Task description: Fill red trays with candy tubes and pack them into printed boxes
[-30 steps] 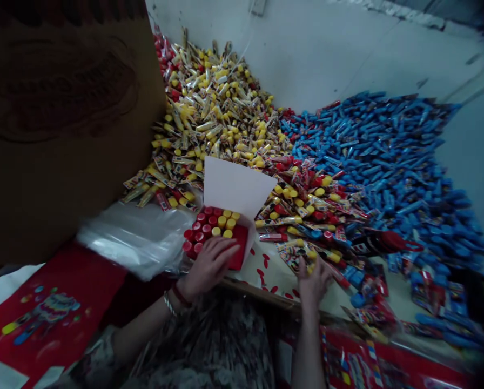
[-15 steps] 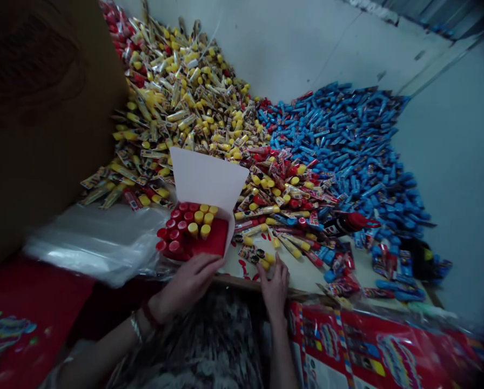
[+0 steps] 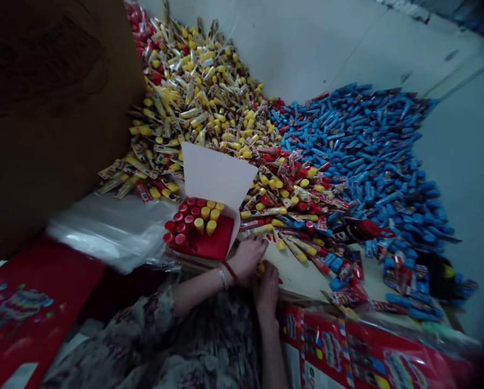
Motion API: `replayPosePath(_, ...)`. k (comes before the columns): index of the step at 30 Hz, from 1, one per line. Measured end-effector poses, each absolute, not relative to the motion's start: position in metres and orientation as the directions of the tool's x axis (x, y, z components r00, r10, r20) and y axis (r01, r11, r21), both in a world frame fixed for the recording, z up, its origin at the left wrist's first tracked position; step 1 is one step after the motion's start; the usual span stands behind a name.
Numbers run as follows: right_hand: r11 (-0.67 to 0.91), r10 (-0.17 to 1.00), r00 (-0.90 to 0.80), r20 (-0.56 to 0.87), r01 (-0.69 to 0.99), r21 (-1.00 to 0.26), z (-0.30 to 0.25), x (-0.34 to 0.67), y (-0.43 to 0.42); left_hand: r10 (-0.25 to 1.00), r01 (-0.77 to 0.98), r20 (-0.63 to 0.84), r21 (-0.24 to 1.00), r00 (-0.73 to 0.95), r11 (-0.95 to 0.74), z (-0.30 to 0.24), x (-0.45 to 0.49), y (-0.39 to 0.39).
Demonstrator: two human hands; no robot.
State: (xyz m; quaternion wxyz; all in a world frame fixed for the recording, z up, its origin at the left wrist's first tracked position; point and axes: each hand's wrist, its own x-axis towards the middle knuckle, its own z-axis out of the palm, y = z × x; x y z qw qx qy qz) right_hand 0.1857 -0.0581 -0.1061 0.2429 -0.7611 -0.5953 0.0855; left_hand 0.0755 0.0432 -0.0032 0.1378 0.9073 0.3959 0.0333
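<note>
Side by side at the table's front edge, my left hand (image 3: 250, 256) and my right hand (image 3: 267, 283) close around small yellow-capped tubes (image 3: 260, 268). Most of those tubes are hidden by my fingers. Just left of my hands stands an open box with a raised white lid (image 3: 217, 173) and a red inside (image 3: 213, 244). Upright in its back and left part are several red-capped tubes (image 3: 180, 227) and several yellow-capped ones, leaving bare red at the front right.
A large heap of yellow-capped tubes (image 3: 201, 92) rises behind the box, with blue tubes (image 3: 355, 140) heaped at right. A dark bottle with a red cap (image 3: 359, 231) lies among them. Clear plastic bags (image 3: 112, 229) lie left, near a big cardboard box (image 3: 59, 151). Printed red packaging (image 3: 331, 346) is front right.
My left hand has moved right, from the box's front edge to my right hand. Both hands now close around the yellow-capped tubes. The view has shifted slightly.
</note>
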Motion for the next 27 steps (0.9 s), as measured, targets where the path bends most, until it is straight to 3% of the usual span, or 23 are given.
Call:
replayPosePath(3, -0.154, 0.949, 0.271, 0.162, 0.845, -0.512, -0.110, 0.184, -0.063, 0.769, 0.676, 0.143, 0.396, 0.623, -0.621, 0.016, 0.030, 0.016)
replayPosePath(6, -0.189, 0.927, 0.346, 0.144, 0.765, -0.616, -0.105, 0.186, -0.062, 0.848, 0.651, 0.301, 0.545, 0.435, -0.528, 0.033, -0.030, 0.006)
replayPosePath(9, -0.289, 0.887, 0.456, 0.072, 0.671, -0.683, -0.097, 0.189, -0.053, 0.896, 0.726, 0.358, 0.538, 0.263, -0.428, 0.034, -0.080, 0.012)
replayPosePath(14, -0.342, 0.852, 0.518, 0.070, 0.653, -0.676, -0.080, 0.192, -0.034, 0.899, 0.839, 0.342, 0.371, 0.275, -0.397, 0.008, -0.104, 0.026)
replayPosePath(19, -0.165, 0.921, 0.370, 0.120, 0.653, -0.739, -0.040, 0.196, -0.034, 0.920, 0.901, 0.269, 0.252, 0.287, -0.354, 0.001, -0.098, 0.025)
replayPosePath(24, -0.102, 0.981, 0.194, 0.004, 0.537, -0.838, -0.006, 0.180, -0.033, 0.920, 0.893, 0.093, 0.218, 0.382, -0.393, 0.018, -0.101, 0.028)
replayPosePath(27, -0.114, 0.992, 0.104, -0.075, 0.441, -0.890, 0.002, 0.159, -0.021, 0.908, 0.886, 0.065, 0.199, 0.413, -0.418, 0.022, -0.099, 0.035)
